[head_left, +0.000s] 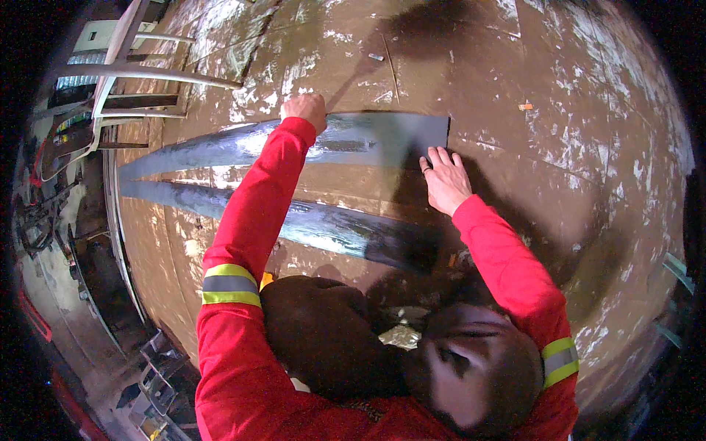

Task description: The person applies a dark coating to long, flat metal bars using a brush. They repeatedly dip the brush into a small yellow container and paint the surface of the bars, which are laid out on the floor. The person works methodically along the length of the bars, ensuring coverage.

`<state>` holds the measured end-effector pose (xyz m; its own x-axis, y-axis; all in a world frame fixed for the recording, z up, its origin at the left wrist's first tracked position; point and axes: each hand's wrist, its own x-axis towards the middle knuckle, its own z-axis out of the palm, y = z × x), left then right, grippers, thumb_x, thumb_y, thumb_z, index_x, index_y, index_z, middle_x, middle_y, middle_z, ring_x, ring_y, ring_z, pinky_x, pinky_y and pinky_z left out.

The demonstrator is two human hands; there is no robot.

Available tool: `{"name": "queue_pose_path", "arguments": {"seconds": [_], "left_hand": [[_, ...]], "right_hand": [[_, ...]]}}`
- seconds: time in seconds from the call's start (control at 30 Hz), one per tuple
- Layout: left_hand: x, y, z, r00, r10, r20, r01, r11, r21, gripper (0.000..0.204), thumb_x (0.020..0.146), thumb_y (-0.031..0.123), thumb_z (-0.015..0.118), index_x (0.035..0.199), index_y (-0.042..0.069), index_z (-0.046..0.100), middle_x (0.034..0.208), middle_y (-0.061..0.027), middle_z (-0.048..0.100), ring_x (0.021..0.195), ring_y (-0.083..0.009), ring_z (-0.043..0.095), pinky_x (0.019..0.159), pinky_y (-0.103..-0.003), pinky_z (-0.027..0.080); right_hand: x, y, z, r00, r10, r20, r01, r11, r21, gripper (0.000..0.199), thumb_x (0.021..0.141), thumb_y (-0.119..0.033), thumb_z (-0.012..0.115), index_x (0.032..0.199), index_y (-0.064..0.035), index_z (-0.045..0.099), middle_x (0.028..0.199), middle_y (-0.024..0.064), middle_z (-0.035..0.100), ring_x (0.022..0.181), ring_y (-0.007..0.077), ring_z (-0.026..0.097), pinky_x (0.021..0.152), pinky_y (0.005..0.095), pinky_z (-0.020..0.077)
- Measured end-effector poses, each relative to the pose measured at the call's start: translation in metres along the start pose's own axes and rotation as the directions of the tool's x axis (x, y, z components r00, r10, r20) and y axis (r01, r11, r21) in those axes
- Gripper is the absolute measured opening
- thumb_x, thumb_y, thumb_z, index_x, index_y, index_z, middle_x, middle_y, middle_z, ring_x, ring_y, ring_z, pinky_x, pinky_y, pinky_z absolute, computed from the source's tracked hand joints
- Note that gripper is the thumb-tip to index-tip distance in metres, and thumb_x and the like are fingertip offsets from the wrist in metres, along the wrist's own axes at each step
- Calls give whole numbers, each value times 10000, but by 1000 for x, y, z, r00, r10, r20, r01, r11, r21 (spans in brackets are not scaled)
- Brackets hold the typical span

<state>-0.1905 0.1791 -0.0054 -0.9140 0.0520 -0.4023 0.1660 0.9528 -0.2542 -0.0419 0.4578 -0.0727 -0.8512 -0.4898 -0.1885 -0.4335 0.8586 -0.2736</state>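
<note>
Looking down through the head view, two dark, glossy strips lie on a brown work surface (559, 147) smeared with pale streaks. The upper strip (353, 136) is the one in hand; the lower strip (323, 224) lies near it, untouched.

The left hand (304, 110) is clenched into a fist on the far edge of the upper strip, about mid-length; whether it grips a small tool inside the fist I cannot tell. The right hand (443, 176) lies flat and released, fingers spread, touching the near edge of the strip close to its square-cut right end.

Doing this well, I judge, means keeping the flat right palm pressing down so the end cannot slide or curl, while the fist works steadily along the edge instead of jerking.

The upper strip's long axis runs left to right across the surface, its tapered tip pointing left toward a pale metal-framed chair (125, 81), its blunt end pointing right. The lower strip angles slightly, converging with it at the left.
</note>
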Motion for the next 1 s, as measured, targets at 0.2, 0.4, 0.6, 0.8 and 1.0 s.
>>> {"name": "queue_pose_path", "arguments": {"seconds": [0.2,0.4,0.6,0.8,1.0], "left_hand": [[2,17,-14,995,98,19,-93,979,-184,373,764,372,660,871,15,674,846,-212,670,785,-327,668,698,-408,529],[15,-43,8,996,79,-44,-90,931,-354,340,716,353,677,790,21,684,767,-187,670,711,-306,657,661,-395,516],[-12,-66,1,984,-178,8,178,983,-48,450,719,462,686,801,19,679,798,-210,664,754,-351,662,689,-443,523],[-34,48,11,992,123,40,-120,990,-67,278,768,256,613,926,30,649,854,-199,668,860,-364,653,747,-461,518],[-36,24,11,990,137,29,-103,853,-511,341,695,360,699,785,33,656,804,-207,651,776,-363,639,706,-423,506]], "right_hand": [[-1,3,0,1000,16,3,-16,1000,9,457,703,-123,626,1137,18,592,1314,181,447,1245,307,397,1003,462,324],[2,-1,-1,1000,0,-11,0,1000,-11,513,685,-135,656,1177,-10,579,1307,167,448,1237,294,389,994,452,329],[-4,5,4,1000,21,-11,-21,1000,-6,546,678,-141,664,1201,-17,565,1323,170,440,1248,308,388,1004,462,323],[-2,1,3,1000,16,7,-16,1000,-8,449,675,-140,660,1103,-8,625,1320,175,443,1245,316,389,1006,459,323],[-4,3,4,1000,12,-3,-12,1000,-6,456,701,-138,629,1140,-17,607,1312,177,447,1252,315,387,1010,478,314]]}}
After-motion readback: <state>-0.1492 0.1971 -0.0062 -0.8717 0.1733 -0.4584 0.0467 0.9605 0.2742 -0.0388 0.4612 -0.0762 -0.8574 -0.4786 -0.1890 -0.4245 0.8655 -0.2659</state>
